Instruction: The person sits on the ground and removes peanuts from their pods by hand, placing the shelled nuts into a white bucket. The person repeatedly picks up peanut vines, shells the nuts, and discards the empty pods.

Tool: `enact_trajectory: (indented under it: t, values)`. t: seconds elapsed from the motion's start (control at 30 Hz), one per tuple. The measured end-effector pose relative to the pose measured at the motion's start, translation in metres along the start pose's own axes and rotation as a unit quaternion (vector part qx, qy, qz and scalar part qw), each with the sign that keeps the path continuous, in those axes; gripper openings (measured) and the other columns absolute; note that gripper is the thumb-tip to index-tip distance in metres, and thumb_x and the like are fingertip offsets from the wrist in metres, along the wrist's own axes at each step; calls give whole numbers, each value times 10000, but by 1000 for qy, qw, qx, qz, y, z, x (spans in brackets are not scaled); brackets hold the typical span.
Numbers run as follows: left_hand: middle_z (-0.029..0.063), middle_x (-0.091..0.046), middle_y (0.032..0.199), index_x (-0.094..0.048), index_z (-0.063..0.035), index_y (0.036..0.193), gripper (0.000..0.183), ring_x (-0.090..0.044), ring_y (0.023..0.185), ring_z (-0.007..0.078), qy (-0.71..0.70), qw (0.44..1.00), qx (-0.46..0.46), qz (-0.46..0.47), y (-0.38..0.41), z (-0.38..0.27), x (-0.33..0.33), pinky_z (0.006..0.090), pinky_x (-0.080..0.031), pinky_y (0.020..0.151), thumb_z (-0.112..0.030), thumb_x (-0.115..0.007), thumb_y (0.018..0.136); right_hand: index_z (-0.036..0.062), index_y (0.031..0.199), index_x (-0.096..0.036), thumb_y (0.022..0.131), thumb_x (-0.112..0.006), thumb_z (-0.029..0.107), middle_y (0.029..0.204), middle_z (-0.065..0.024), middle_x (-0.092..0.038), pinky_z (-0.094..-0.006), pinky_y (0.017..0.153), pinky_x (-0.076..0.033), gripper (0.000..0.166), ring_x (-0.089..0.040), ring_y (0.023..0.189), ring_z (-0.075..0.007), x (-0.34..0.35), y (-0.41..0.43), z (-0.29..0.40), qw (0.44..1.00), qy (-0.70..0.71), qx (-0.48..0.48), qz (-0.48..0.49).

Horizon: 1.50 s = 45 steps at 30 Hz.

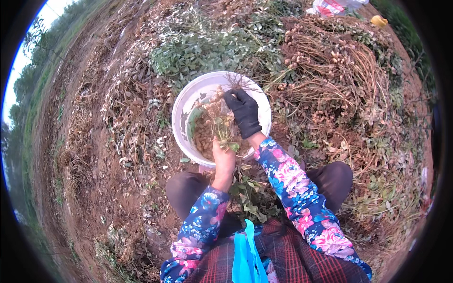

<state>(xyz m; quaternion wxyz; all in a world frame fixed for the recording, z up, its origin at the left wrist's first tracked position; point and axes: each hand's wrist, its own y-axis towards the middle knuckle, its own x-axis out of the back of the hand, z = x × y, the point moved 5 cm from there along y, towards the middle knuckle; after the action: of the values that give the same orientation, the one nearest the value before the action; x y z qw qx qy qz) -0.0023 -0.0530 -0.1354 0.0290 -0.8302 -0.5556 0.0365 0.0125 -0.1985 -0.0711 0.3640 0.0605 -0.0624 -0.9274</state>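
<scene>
A white plastic bucket (182, 141) stands on the soil in front of my knees, with a layer of loose peanuts in their shells (203, 139) in its bottom. My bare left hand (223, 159) grips the stems of a peanut plant (223, 123) over the near side of the bucket. Peanut pods (214, 102) hang on the plant's roots, above the bucket. At the root end, inside the bucket's right rim, my right hand (244, 111) wears a black glove. Its fingers are bent against the roots; what lies between them is hidden.
A heap of pulled peanut plants with pods (329, 67) lies at the right. Green leafy plants (205, 53) spread beyond the bucket. A plastic bag (331, 7) and a yellow object (379, 21) are at the top right. Dry leaves (134, 106) cover soil at the left.
</scene>
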Motion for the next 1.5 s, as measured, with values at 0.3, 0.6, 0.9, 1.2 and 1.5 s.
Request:
enact_trajectory:
  t: [0.3, 0.6, 0.9, 1.2, 1.5]
  values:
    - [96, -633, 781, -597, 58, 861, 192, -602, 704, 172, -127, 973, 145, 124, 1, -3, 3, 281, -479, 678, -101, -574, 756, 53, 890, -639, 728, -673, 177, 869, -9, -627, -261, 740, -452, 206, -569, 808, -101, -14, 21, -7, 970, -63, -12, 234]
    - [67, -533, 538, -560, -15, 654, 227, -484, 412, 171, -153, 958, 204, 133, 0, 22, 4, 300, -475, 426, -225, -584, 736, 43, 903, -639, 708, -668, 105, 871, 10, -608, -245, 798, -413, 207, -531, 847, -77, -9, 32, -3, 935, 38, -83, 344]
    - [105, -650, 850, -588, 52, 921, 209, -611, 791, 179, -138, 980, 140, 44, 3, 5, 9, 287, -465, 769, -94, -598, 771, 63, 965, -642, 767, -672, 194, 892, -3, -630, -250, 734, -452, 239, -570, 842, -93, -2, 5, 17, 989, -29, 110, 97]
    - [42, -590, 698, -569, -3, 844, 110, -550, 580, 122, -105, 988, 111, -3, 13, 12, 1, 233, -438, 513, -38, -610, 748, 10, 899, -622, 761, -637, 229, 788, -54, -623, -269, 643, -450, 259, -555, 686, -129, -6, 10, -67, 991, -14, -126, -51]
    - [55, -620, 800, -580, 12, 907, 143, -575, 693, 134, -100, 986, 131, 7, 10, 1, -7, 253, -461, 629, -38, -573, 773, 71, 787, -554, 718, -608, 229, 775, -173, -587, -443, 619, -461, 181, -575, 684, -367, -7, 33, -42, 935, -314, 157, -57]
